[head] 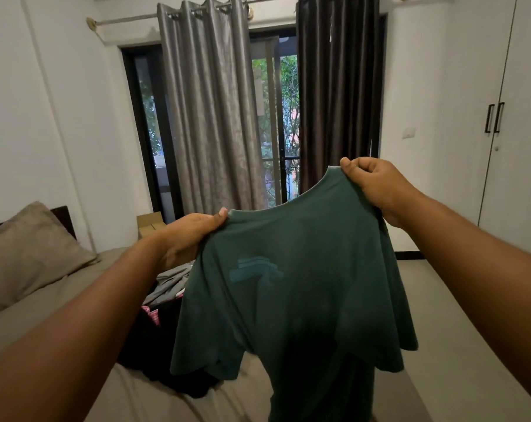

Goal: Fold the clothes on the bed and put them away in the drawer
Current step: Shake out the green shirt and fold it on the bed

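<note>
A bed (60, 300) in a taupe sheet fills the lower left, with a matching pillow (29, 254) against its dark headboard. Beyond it a glass door (276, 132) shows greenery, flanked by a silvery grey curtain (209, 117) and a darker brown curtain (334, 86). White wardrobe doors (517, 117) with black handles stand to the right. A cardboard box (150, 223) sits past the bed.

A pile of clothes (163, 330) lies on the bed, half hidden behind the green T-shirt (303, 284). Black, grey and pink cloth show, but the pieces are hard to tell apart. The shirt hangs in the air above the bed, its hem cut off below. The left hand (191, 236) pinches one shoulder. The right hand (377, 184), higher, curls its fingers (364, 166) round the other.

The shirt is a soft, limp knit with a faint teal print.
</note>
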Demonstrator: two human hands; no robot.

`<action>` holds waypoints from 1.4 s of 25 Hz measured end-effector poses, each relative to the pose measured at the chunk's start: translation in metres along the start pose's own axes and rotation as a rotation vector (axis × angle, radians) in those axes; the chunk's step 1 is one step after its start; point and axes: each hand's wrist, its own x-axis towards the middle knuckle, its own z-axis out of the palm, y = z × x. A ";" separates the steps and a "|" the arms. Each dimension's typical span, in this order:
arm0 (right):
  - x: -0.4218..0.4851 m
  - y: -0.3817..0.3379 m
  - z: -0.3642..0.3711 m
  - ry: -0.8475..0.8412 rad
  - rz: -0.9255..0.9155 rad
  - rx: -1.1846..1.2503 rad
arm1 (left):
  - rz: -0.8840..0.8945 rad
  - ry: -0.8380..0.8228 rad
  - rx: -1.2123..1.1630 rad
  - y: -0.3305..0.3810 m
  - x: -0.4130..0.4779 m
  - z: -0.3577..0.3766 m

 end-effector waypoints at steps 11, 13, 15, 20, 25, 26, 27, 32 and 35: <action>0.028 -0.040 -0.012 -0.062 -0.066 -0.213 | 0.439 0.390 0.009 0.080 -0.002 -0.006; 0.042 -0.063 -0.014 0.008 -0.145 -0.150 | 0.585 0.457 -0.008 0.111 -0.006 -0.016; 0.050 -0.078 -0.013 -0.001 -0.156 -0.175 | 0.650 0.450 0.028 0.131 -0.010 -0.022; 0.049 -0.067 0.003 0.107 -0.124 -0.308 | 0.278 0.223 0.121 0.102 -0.013 -0.012; 0.044 -0.048 0.007 0.175 -0.060 -0.262 | -0.002 -0.075 0.210 0.068 -0.013 -0.013; 0.043 -0.047 0.007 0.181 -0.049 -0.258 | -0.045 -0.155 0.225 0.064 -0.013 -0.014; 0.043 -0.045 0.006 0.185 -0.041 -0.256 | -0.073 -0.226 0.231 0.061 -0.013 -0.014; 0.036 -0.047 0.005 0.145 -0.041 -0.222 | -0.016 -0.200 0.232 0.058 -0.013 -0.011; 0.031 -0.047 0.002 0.008 -0.056 -0.239 | 0.167 -0.026 0.264 0.060 -0.009 -0.016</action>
